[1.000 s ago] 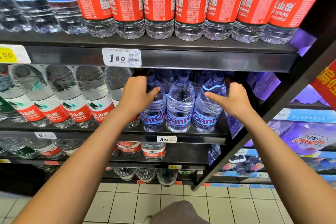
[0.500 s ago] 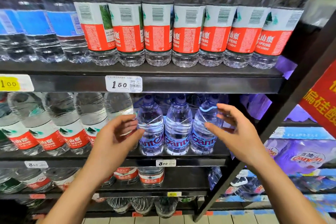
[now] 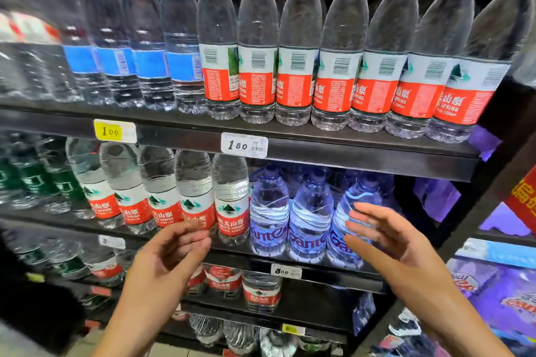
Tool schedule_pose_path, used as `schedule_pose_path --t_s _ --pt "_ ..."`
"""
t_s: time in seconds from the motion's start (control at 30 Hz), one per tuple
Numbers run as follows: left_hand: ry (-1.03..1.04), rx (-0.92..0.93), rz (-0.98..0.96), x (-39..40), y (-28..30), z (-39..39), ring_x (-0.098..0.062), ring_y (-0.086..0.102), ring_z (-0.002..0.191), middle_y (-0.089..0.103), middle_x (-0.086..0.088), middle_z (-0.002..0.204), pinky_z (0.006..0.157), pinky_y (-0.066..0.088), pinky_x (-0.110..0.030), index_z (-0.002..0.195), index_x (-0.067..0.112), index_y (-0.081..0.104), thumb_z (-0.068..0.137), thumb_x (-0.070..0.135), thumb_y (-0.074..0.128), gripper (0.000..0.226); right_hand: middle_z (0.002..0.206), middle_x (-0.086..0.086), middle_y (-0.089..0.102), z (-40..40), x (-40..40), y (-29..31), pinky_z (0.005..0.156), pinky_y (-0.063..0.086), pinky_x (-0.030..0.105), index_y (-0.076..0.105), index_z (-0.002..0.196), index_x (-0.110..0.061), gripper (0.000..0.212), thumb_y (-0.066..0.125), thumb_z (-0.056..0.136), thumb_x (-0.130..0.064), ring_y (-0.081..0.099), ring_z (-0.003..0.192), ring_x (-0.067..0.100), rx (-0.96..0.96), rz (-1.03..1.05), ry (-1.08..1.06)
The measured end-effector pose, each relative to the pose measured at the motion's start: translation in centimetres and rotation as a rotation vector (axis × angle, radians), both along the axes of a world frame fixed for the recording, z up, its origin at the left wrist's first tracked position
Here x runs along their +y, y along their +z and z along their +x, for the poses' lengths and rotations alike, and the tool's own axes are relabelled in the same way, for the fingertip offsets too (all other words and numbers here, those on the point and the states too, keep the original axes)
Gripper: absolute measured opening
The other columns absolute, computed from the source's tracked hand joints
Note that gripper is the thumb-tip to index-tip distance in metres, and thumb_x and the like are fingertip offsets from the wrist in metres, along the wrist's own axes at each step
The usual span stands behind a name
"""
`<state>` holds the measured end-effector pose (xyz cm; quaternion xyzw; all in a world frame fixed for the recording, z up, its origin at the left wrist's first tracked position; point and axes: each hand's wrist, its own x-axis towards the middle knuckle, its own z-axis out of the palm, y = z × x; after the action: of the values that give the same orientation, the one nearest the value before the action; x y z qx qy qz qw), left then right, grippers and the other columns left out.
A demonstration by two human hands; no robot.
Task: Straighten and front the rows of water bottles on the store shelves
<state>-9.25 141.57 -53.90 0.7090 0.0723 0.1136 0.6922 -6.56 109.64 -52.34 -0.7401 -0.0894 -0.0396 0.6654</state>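
Three blue-tinted Ganten bottles [image 3: 311, 216] stand side by side at the front of the middle shelf [image 3: 319, 269]. My left hand [image 3: 171, 258] hovers in front of the shelf, fingers relaxed, holding nothing, just below the red-label bottles [image 3: 232, 203]. My right hand [image 3: 388, 240] is raised in front of the rightmost Ganten bottle [image 3: 353, 211], fingers straight, apart from it. On the upper shelf [image 3: 348, 151] a row of red-cap, red-label bottles [image 3: 333, 52] stands beside several blue-label bottles [image 3: 145, 46].
The shelf edges carry price tags 1.00 [image 3: 114, 132], 1.50 [image 3: 244, 145] and 3.00 [image 3: 285, 271]. Lower shelves hold more red-label bottles [image 3: 261, 293]. A black upright post [image 3: 452, 240] bounds the rack on the right; purple Ganten packs [image 3: 499, 298] lie beyond it.
Both hands have let go of the Ganten bottles and drawn back from the shelf. The view has tilted up, showing the upper row's caps.
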Motion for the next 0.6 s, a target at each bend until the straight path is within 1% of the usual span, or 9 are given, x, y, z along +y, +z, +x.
schedule_pose_path --t_s 0.1,0.2,0.27,0.33,0.4,0.47,0.53,0.57,0.6 --pt "0.021 -0.038 0.039 0.6 1.6 -0.7 -0.009 0.071 0.095 0.076 -0.001 0.099 0.074 0.052 -0.009 0.107 0.017 0.069 0.077 0.017 0.073 0.03 0.123 -0.007 0.068 0.4 1.0 1.8 0.086 0.053 0.02 0.065 0.117 -0.032 0.048 0.079 0.072 -0.027 0.063 0.116 0.011 -0.034 0.005 0.061" --pt "0.025 -0.116 0.102 1.0 4.1 0.0 -0.009 0.071 0.094 0.076 0.0 0.099 0.078 0.051 -0.008 0.108 0.018 0.069 0.075 0.022 0.073 0.034 0.12 -0.007 0.069 0.9 2.6 4.3 0.087 0.053 0.021 0.064 0.117 -0.025 0.051 0.078 0.068 -0.027 0.064 0.114 0.01 -0.092 -0.002 0.085" --pt "0.015 -0.17 0.148 1.5 6.2 1.1 -0.008 0.07 0.095 0.075 0.001 0.099 0.078 0.05 -0.008 0.11 0.018 0.068 0.077 0.021 0.074 0.033 0.118 -0.005 0.07 1.6 3.8 6.4 0.086 0.054 0.02 0.063 0.117 -0.021 0.053 0.077 0.065 -0.025 0.066 0.111 0.011 -0.14 -0.001 0.087" --pt "-0.002 -0.232 0.187 2.1 8.4 2.8 -0.006 0.071 0.094 0.075 0.001 0.099 0.077 0.051 -0.008 0.11 0.018 0.067 0.08 0.015 0.074 0.031 0.117 -0.001 0.07 2.6 5.1 8.7 0.083 0.053 0.016 0.062 0.117 -0.016 0.053 0.077 0.065 -0.02 0.068 0.107 0.012 -0.185 -0.002 0.089" --pt "-0.013 -0.303 0.245 2.9 10.9 4.8 -0.004 0.071 0.091 0.075 -0.001 0.099 0.076 0.051 -0.009 0.112 0.015 0.066 0.083 0.011 0.074 0.03 0.116 0.002 0.069 3.8 6.7 11.2 0.083 0.052 0.014 0.062 0.117 -0.013 0.05 0.077 0.069 -0.014 0.069 0.103 0.013 -0.231 -0.025 0.074" --pt "-0.005 -0.38 0.323 3.7 13.5 7.1 -0.003 0.071 0.088 0.074 0.0 0.101 0.076 0.052 -0.01 0.113 0.015 0.066 0.084 0.012 0.074 0.03 0.114 0.004 0.07 5.2 8.5 13.9 0.084 0.053 0.014 0.063 0.117 -0.011 0.045 0.077 0.074 -0.01 0.07 0.098 0.01 -0.302 -0.081 0.035" --pt "0.01 -0.444 0.367 4.5 15.9 9.6 -0.006 0.07 0.088 0.072 0.0 0.105 0.08 0.054 -0.017 0.116 0.015 0.063 0.083 0.016 0.076 0.035 0.109 0.004 0.071 6.5 10.2 16.6 0.078 0.054 0.013 0.064 0.116 -0.01 0.044 0.079 0.075 -0.013 0.069 0.088 0.003 -0.367 -0.158 -0.014" --pt "0.022 -0.46 0.383 5.0 17.0 10.8 -0.006 0.069 0.088 0.07 0.001 0.107 0.081 0.055 -0.022 0.118 0.017 0.062 0.083 0.018 0.076 0.038 0.108 0.003 0.071 7.3 11.1 17.8 0.076 0.054 0.013 0.064 0.116 -0.011 0.044 0.08 0.075 -0.014 0.069 0.087 0.002 -0.387 -0.184 -0.044" --pt "0.035 -0.472 0.397 5.6 18.0 12.1 -0.005 0.068 0.088 0.069 0.002 0.109 0.08 0.055 -0.026 0.121 0.018 0.06 0.084 0.02 0.076 0.041 0.108 0.003 0.071 8.1 11.9 18.9 0.077 0.055 0.015 0.065 0.116 -0.011 0.045 0.081 0.075 -0.015 0.07 0.089 0.004 -0.408 -0.197 -0.078"
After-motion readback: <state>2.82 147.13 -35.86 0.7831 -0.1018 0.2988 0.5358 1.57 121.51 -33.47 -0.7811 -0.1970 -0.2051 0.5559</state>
